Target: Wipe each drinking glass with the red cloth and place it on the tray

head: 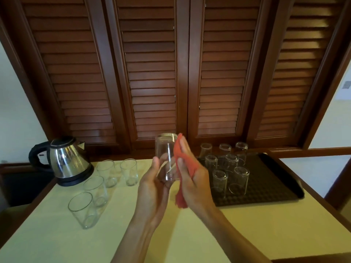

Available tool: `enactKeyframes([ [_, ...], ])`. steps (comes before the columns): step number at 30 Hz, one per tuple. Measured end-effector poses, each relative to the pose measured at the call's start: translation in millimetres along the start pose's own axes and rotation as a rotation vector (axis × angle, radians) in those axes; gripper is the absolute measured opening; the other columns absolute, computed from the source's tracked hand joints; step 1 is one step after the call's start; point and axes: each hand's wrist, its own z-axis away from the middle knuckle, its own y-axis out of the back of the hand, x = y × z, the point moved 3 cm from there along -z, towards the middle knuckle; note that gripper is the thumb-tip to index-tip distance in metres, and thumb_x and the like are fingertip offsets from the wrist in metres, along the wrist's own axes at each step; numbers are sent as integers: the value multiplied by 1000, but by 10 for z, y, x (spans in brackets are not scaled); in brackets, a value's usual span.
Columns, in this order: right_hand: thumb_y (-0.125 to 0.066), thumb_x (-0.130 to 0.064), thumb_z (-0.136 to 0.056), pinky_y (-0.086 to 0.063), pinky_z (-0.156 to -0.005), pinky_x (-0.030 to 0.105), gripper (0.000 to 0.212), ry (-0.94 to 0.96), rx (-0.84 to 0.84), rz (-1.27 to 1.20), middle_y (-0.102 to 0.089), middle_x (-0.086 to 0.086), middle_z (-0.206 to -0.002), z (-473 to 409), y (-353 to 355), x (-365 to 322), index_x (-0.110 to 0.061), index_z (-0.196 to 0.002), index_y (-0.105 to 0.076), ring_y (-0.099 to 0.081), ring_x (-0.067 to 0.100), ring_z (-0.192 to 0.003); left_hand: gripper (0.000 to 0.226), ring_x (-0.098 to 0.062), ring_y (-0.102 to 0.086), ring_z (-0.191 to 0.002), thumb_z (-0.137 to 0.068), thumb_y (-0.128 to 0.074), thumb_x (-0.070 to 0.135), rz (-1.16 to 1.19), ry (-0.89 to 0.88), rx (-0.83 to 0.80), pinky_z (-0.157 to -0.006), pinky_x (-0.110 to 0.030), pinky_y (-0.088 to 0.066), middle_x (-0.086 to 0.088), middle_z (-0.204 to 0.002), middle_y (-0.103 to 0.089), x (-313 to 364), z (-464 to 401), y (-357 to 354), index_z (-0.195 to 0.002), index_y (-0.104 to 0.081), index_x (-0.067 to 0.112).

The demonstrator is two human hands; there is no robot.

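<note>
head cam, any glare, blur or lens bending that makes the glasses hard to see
Head view: wide-angle bending bows the shutters outward; the kettle carries bright reflections; the clear glass in the left hand is soft-edged; the glasses on the dark tray read faintly; the red cloth stands out.

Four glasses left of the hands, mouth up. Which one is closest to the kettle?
The back-left upright glass, right beside the kettle base. The other three stand farther off: one to its right, two nearer the camera.
</note>
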Motion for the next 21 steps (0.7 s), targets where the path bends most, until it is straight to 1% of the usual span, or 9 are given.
enactKeyframes([
  [1,-45,-29,-105,-26,-124,40,51,-23,16,22,-29,-14,-163,-99,7,-73,-23,-154,-34,-24,4,-151,45,-22,-72,-114,-108,-38,35,-26,0,-16,-89,-32,-59,-13,-122,-75,-24,35,-39,-120,-77,16],
  [3,-44,-28,-106,-19,-126,40,51,116,-54,158,-27,-7,-165,-115,-80,-161,-14,-154,-34,-19,10,-154,47,-21,-68,-123,-111,-34,34,-15,10,-1,-98,-34,-55,-12,-131,-72,17,13,-45,-125,-76,18],
  [6,-45,-18,-107,-17,-126,41,49,277,-176,197,-27,-4,-166,160,-135,-2,-16,-154,-34,-18,18,-155,53,-30,-55,-139,-109,-40,41,102,14,1,-115,-44,-41,-21,-148,-58,143,-85,6,-147,-55,7],
  [9,-51,-36,-103,-43,-112,39,38,-40,-50,-146,-58,-3,-145,126,-55,8,-33,-141,-54,-52,15,-137,51,-25,-64,-129,-105,-43,37,-16,-24,-53,-99,-34,-56,-18,-139,-66,102,-74,54,-141,-60,6],
  [11,-53,-42,-101,-52,-102,39,30,-114,24,-224,-69,-1,-130,-76,24,-34,-40,-129,-64,-64,18,-123,49,-27,-65,-129,-100,-52,34,-125,-32,-79,-102,-38,-57,-13,-139,-67,58,-8,44,-141,-60,8],
  [14,-48,-31,-103,-32,-121,35,45,40,-61,-115,-40,-17,-158,-128,19,-198,-33,-148,-42,-33,7,-148,55,-35,-64,-128,-97,-62,33,-175,-20,-93,-99,-41,-59,-13,-141,-66,122,-33,77,-144,-57,5],
  [17,-46,-31,-103,-28,-122,32,49,129,-140,-54,-33,-21,-160,90,-42,-87,-26,-151,-36,-27,8,-151,46,-34,-63,-129,-102,-50,28,-171,-54,-92,-102,-42,-58,-16,-139,-66,234,-82,106,-141,-61,5],
  [19,-48,-41,-100,-38,-117,33,52,90,-108,-130,-49,-14,-152,161,-41,-71,-28,-150,-41,-42,14,-145,44,-30,-64,-128,-103,-47,26,-171,-69,-87,-102,-42,-56,-14,-139,-66,219,-69,104,-140,-61,7],
  [21,-55,-60,-93,-54,-100,41,50,-59,-31,-152,-71,0,-125,32,0,-71,-41,-139,-56,-67,25,-117,45,-28,-63,-129,-103,-43,25,-195,-45,-100,-102,-43,-52,-11,-139,-67,128,-35,60,-141,-60,10],
])
